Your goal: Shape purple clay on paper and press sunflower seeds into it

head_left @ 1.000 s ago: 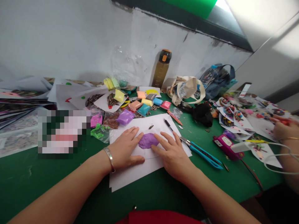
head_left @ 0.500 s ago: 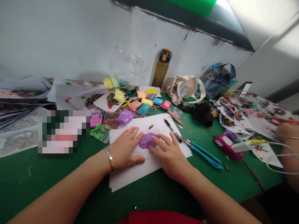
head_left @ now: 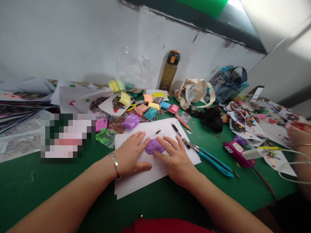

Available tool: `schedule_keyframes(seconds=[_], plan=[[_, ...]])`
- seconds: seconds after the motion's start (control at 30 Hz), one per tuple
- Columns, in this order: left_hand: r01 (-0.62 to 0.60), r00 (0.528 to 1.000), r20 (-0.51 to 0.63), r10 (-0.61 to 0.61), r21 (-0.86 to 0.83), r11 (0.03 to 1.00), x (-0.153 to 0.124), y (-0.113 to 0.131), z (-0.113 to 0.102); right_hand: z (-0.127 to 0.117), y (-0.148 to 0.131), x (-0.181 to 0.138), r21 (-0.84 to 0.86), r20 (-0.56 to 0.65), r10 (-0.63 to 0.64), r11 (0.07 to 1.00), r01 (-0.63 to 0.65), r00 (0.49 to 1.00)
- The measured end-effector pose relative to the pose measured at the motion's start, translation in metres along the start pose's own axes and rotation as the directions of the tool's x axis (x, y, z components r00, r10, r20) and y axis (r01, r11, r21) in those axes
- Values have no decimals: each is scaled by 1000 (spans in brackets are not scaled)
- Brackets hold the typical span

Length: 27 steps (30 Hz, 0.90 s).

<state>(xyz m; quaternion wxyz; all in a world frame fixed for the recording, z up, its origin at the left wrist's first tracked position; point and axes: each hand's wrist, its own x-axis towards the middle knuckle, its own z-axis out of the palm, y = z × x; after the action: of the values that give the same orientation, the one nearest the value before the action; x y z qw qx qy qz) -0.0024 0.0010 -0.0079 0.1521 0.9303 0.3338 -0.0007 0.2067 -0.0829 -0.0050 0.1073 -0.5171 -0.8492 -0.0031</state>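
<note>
A flattened lump of purple clay (head_left: 153, 146) lies on white paper sheets (head_left: 145, 179) on the green table (head_left: 36, 191). My left hand (head_left: 130, 155), with a silver bracelet on the wrist, lies flat on the paper, its fingertips against the clay's left edge. My right hand (head_left: 176, 158) lies flat with spread fingers, the index and middle fingers pressing over the clay's right side. Neither hand grips anything.
Small coloured clay packets (head_left: 148, 110) and sunflower seeds lie behind the paper. A black pen (head_left: 178, 132) and blue-handled scissors (head_left: 213, 161) lie to the right. A bottle (head_left: 170, 70) and bags stand by the wall. Another person's hand (head_left: 297, 134) works at the far right.
My right hand has slid left over the clay, so it covers more of the purple lump. The left hand has stayed in place.
</note>
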Motion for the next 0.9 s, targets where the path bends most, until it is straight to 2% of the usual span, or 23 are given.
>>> schedule_keyframes(seconds=[0.13,0.27,0.4,0.53,0.9], plan=[[16,1000,5,-16,-15,1000,0,1,-1,2,0,1,20,0,-16,1000,16,1000],[16,999,29,-16,12,1000,0,1,-2,2,3,1,4,-47,76,997,-76,996],[8,1000,24,-9,26,1000,0,1,-2,-2,2,2,34,25,119,992,-120,993],[-12,1000,5,12,24,1000,0,0,0,-5,1,2,48,13,154,987,-155,988],[-27,999,-45,28,27,999,-1,-4,6,-6,-1,2,-14,85,105,994,-104,991]])
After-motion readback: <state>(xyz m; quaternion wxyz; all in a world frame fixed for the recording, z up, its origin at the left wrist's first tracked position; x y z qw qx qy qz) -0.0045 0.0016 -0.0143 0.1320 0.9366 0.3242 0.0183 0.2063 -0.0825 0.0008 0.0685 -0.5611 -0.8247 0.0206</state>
